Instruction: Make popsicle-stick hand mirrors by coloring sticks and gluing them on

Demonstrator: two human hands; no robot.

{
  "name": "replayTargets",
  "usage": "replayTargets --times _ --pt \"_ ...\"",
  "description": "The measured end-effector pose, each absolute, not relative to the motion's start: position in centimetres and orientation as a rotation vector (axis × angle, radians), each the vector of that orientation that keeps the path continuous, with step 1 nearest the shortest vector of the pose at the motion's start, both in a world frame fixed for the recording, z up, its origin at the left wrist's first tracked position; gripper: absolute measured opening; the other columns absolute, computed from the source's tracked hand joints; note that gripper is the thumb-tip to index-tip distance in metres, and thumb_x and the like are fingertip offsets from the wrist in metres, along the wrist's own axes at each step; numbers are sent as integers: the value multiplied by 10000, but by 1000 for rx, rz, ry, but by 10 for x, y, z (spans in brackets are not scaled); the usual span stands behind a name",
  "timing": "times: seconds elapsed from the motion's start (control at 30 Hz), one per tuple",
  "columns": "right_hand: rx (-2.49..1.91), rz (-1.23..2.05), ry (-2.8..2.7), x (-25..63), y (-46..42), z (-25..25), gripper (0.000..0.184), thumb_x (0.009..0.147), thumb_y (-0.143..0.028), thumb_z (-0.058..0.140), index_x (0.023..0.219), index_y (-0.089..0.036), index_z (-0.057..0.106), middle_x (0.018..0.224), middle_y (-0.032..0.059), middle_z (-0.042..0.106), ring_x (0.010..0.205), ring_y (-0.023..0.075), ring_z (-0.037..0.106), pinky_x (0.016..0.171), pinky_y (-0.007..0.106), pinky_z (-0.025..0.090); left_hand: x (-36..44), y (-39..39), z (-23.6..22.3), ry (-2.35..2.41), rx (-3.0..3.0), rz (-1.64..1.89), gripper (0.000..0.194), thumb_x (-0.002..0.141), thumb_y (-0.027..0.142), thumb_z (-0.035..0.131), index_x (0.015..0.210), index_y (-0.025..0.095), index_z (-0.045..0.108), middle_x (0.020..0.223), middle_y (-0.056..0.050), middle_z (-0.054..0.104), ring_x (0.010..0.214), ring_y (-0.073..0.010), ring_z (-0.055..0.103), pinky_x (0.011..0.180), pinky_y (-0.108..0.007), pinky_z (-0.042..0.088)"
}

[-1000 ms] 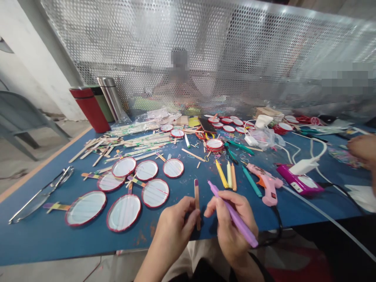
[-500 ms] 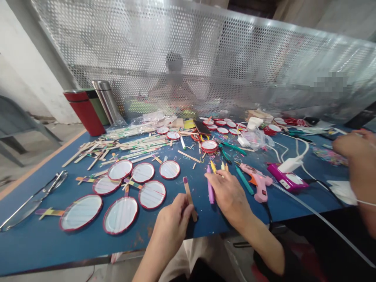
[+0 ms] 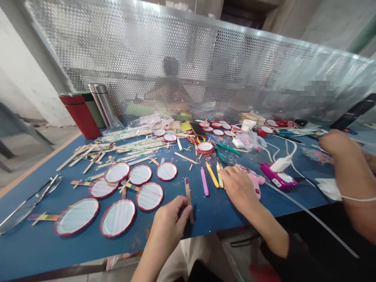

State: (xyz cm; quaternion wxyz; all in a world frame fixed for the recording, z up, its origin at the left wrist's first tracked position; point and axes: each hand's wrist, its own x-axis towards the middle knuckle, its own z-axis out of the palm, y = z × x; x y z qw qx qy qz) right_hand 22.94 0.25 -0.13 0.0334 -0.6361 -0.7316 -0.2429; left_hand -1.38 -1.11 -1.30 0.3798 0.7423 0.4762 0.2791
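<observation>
A wooden craft stick (image 3: 188, 192) with a purple top end is pinched by my left hand (image 3: 172, 217) near the table's front edge. My right hand (image 3: 239, 188) lies over the markers to the right, fingers stretched forward and partly hidden. Its fingertips are beside a pale yellow marker (image 3: 218, 169), and an orange one is mostly covered. Between my hands lie a purple marker (image 3: 205, 181) and a yellow marker (image 3: 212, 175). Partly behind my right hand is a pink glue gun (image 3: 255, 182).
Several round, red-rimmed white discs (image 3: 117, 218), some with coloured stick handles, lie at left beside eyeglasses (image 3: 35, 201). Loose craft sticks (image 3: 141, 147), bottles (image 3: 80, 115) and a perforated metal screen (image 3: 141, 51) stand farther back. A purple power strip (image 3: 277, 176) and another person's arm (image 3: 349, 172) are at right.
My right hand has moved right, away from the purple marker and over the orange marker, now covering the teal marker. My left hand keeps its hold on the craft stick.
</observation>
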Motion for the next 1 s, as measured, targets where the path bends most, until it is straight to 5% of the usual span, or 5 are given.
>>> replayTargets --times 0.57,0.87,0.93,1.0 --pt "-1636 -781 -2520 253 8 5 242 917 -75 495 760 -199 631 710 30 623 696 178 559 766 325 334 -13 -11 -12 1266 1980 612 206 881 300 414 716 226 513 630 25 580 596 -152 556 587 -232 366" --pt "-1401 -930 -2071 226 -18 14 195 913 -124 497 735 -198 526 608 -10 514 555 139 515 550 274 343 -13 -12 -17 1262 1997 592 207 895 320 389 733 229 481 657 20 566 608 -159 537 599 -244 347" --pt "-1320 -826 -1955 206 -30 7 133 927 -154 509 801 -198 506 618 -26 515 575 121 549 567 236 408 -14 -12 -19 1255 2002 607 208 900 323 388 737 229 477 672 17 574 613 -158 535 597 -244 345" --pt "-1233 -339 -1677 182 -42 -1 77 911 -116 535 905 -192 523 708 -12 590 616 110 594 597 217 466 -15 -12 -19 1238 2000 610 216 908 328 387 744 228 486 688 13 587 624 -158 543 599 -242 354"
